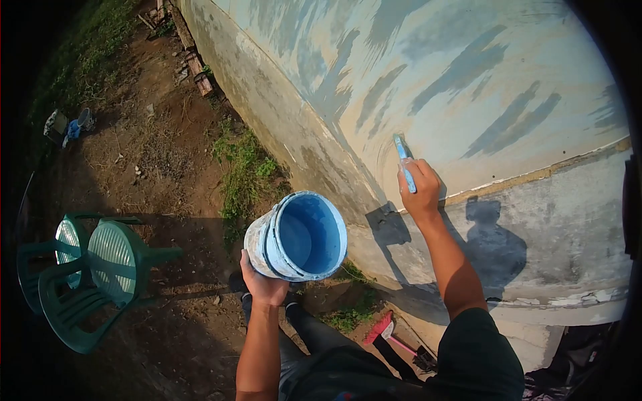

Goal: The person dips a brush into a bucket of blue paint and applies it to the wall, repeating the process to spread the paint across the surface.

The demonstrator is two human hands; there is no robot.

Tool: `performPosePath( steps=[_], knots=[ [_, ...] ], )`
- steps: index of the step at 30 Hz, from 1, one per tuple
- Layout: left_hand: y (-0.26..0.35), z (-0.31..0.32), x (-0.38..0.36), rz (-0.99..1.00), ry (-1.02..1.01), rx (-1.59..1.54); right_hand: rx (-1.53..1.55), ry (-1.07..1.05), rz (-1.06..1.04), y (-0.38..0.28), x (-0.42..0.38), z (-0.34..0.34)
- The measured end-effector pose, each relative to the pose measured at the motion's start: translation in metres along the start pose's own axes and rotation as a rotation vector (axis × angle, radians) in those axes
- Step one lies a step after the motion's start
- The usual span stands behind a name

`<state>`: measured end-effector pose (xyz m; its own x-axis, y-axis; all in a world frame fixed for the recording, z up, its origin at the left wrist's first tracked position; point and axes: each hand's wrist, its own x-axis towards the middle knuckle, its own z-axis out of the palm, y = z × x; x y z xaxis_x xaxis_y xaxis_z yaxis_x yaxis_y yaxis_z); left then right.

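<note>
My left hand (pixel 263 283) grips a paint bucket (pixel 257 244) from below and from its near side. The bucket is white outside with paint smears, and light blue paint (pixel 294 239) shows inside it. In my right hand (pixel 420 187) is a paintbrush (pixel 404 157) with a blue-smeared handle, its fingers closed around it. The brush's bristle end touches or nearly touches the wall (pixel 468 144). Streaks of blue-grey paint cover the upper wall unevenly, and pale beige shows between them. My fingers hide part of the brush handle.
Green plastic chairs (pixel 114 260) stand at the left on bare soil. A pink broom (pixel 380 327) lies by the wall base near my feet. Weeds (pixel 246 170) grow along the wall. A ledge (pixel 535 175) crosses the wall. Small items (pixel 70 127) lie at the far left.
</note>
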<state>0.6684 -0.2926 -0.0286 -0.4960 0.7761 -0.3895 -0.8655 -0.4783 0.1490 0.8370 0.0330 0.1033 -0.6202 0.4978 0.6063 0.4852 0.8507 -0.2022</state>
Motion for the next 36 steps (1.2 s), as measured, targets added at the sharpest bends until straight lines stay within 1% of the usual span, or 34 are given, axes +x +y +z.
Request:
performPosePath(
  steps=[3,4,6,7,9,10,11,13,14,15,17,18,20,21,23,24,25,27,28,30,31,33,34,36],
  knots=[
    [-0.004,0.002,0.005,0.030,-0.018,0.019,0.062,-0.240,0.275,0.032,-0.077,0.025],
    [-0.005,0.003,0.003,0.025,-0.015,0.013,0.056,-0.245,0.276,0.044,-0.097,0.030],
    [-0.003,0.007,0.003,-0.076,-0.014,-0.051,-0.001,-0.471,0.256,0.060,-0.119,0.029],
    [-0.004,0.010,0.004,-0.073,-0.026,-0.057,-0.007,-0.463,0.247,0.059,-0.108,0.019],
    [-0.006,0.014,0.006,-0.039,-0.050,0.001,-0.016,-0.279,0.185,0.033,-0.069,-0.019],
    [-0.007,0.012,0.008,-0.043,-0.049,-0.016,-0.084,-0.185,0.132,0.019,-0.051,-0.040],
    [-0.008,0.015,0.008,-0.043,-0.059,-0.011,-0.086,-0.174,0.133,0.009,-0.038,-0.061],
    [-0.009,0.022,0.005,-0.057,-0.040,-0.037,-0.155,0.083,0.068,-0.005,-0.022,-0.093],
    [-0.009,0.030,0.001,-0.066,-0.040,-0.047,-0.092,0.116,0.076,-0.006,-0.020,-0.100],
    [-0.010,0.028,0.001,-0.065,-0.043,-0.044,-0.090,0.121,0.077,-0.006,-0.025,-0.098],
    [-0.016,0.019,0.004,-0.017,-0.048,-0.037,-0.041,-0.031,0.191,-0.003,-0.042,-0.080],
    [-0.017,0.019,0.002,-0.016,-0.048,-0.039,-0.041,-0.032,0.190,0.008,-0.057,-0.061],
    [-0.018,0.021,-0.005,-0.036,-0.072,-0.054,0.061,-0.178,0.284,0.037,-0.091,-0.015],
    [-0.020,0.021,-0.006,-0.036,-0.073,-0.058,0.058,-0.180,0.281,0.043,-0.098,-0.006],
    [-0.020,0.020,-0.011,-0.034,-0.085,-0.049,0.011,-0.351,0.246,0.042,-0.107,-0.001],
    [-0.020,0.020,-0.013,-0.030,-0.079,-0.023,0.000,-0.297,0.217,0.048,-0.107,-0.007],
    [-0.020,0.020,-0.015,-0.032,-0.076,-0.018,0.002,-0.297,0.223,0.042,-0.098,-0.024],
    [-0.022,0.018,-0.015,-0.029,-0.048,-0.010,0.014,-0.062,0.189,0.022,-0.074,-0.067],
    [-0.023,0.016,-0.014,-0.029,-0.048,-0.009,0.015,-0.061,0.189,0.013,-0.068,-0.085],
    [-0.025,0.012,-0.013,-0.025,-0.051,-0.013,-0.125,0.153,0.116,0.001,-0.064,-0.108],
    [-0.026,0.010,-0.013,-0.028,-0.050,-0.012,-0.126,0.153,0.119,0.002,-0.069,-0.103],
    [-0.030,0.009,-0.009,-0.021,-0.054,-0.034,-0.160,0.151,-0.055,0.012,-0.084,-0.078],
    [-0.031,0.008,-0.008,-0.023,-0.051,-0.037,-0.058,0.061,0.052,0.016,-0.094,-0.061],
    [-0.032,0.009,-0.008,-0.042,-0.046,-0.024,-0.052,-0.051,0.033,0.029,-0.120,-0.017]
  ],
)
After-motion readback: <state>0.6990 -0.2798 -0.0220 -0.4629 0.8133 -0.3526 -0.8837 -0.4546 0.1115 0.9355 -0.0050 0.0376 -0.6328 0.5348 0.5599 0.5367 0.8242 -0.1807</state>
